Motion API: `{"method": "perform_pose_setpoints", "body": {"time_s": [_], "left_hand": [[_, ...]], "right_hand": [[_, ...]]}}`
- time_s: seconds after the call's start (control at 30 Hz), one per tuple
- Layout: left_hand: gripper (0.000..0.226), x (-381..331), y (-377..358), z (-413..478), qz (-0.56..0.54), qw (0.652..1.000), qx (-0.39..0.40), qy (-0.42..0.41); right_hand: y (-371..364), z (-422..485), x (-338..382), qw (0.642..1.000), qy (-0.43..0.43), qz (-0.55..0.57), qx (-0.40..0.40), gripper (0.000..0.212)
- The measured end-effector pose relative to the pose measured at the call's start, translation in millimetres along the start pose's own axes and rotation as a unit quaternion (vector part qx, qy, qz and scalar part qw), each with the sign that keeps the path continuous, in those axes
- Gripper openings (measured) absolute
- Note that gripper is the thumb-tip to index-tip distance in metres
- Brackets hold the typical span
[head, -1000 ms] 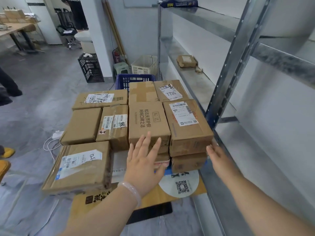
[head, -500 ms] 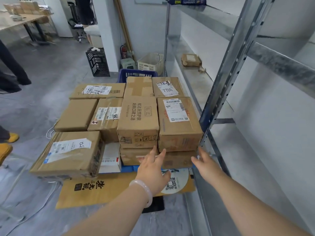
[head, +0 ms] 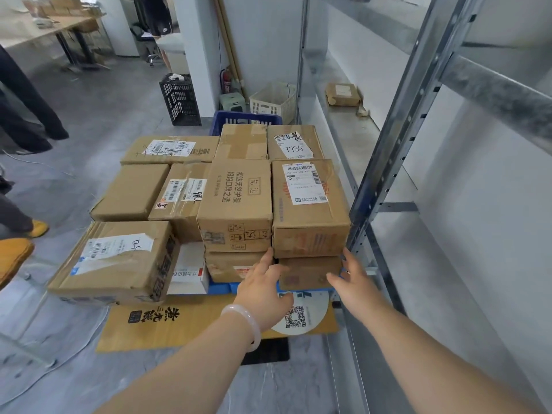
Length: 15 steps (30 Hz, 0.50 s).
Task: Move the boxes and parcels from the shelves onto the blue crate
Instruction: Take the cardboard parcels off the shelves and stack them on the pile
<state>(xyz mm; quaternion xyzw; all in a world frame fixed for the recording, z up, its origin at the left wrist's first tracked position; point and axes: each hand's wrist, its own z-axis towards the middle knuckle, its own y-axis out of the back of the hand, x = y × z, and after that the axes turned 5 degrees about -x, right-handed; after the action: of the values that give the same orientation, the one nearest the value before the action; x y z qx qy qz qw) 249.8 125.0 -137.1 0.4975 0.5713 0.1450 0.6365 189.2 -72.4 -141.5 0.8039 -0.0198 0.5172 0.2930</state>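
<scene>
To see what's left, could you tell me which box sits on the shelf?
The small labelled box, alone on the metal shelf, beyond the stack over the blue crate.

Grey floor (head: 98, 94), white pillar (head: 197, 40) top centre with a black crate (head: 180, 100) beside it, wooden worktop (head: 44, 28) upper left.

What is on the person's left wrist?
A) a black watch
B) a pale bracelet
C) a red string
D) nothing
B: a smooth, pale bracelet circles the wrist just behind the left hand, which reaches toward the stacked cardboard boxes.
</scene>
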Motion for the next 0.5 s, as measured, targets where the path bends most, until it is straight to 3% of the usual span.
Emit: {"method": "perform_pose_setpoints", "body": {"time_s": [0.33, 0.5], "left_hand": [[0.056, -2.2, 7.2, -6.5, 0.004, 1.0, 0.006, 0.009], [0.059, 5.5, 17.1, -9.9, 0.013, 1.0, 0.014, 0.015]], "right_hand": [[-4.6, -1.9, -1.5, 1.0, 0.004, -0.002, -0.016, 0.068], [-5.0, -1.8, 0.1, 1.0, -0.003, -0.002, -0.02, 0.049]]}}
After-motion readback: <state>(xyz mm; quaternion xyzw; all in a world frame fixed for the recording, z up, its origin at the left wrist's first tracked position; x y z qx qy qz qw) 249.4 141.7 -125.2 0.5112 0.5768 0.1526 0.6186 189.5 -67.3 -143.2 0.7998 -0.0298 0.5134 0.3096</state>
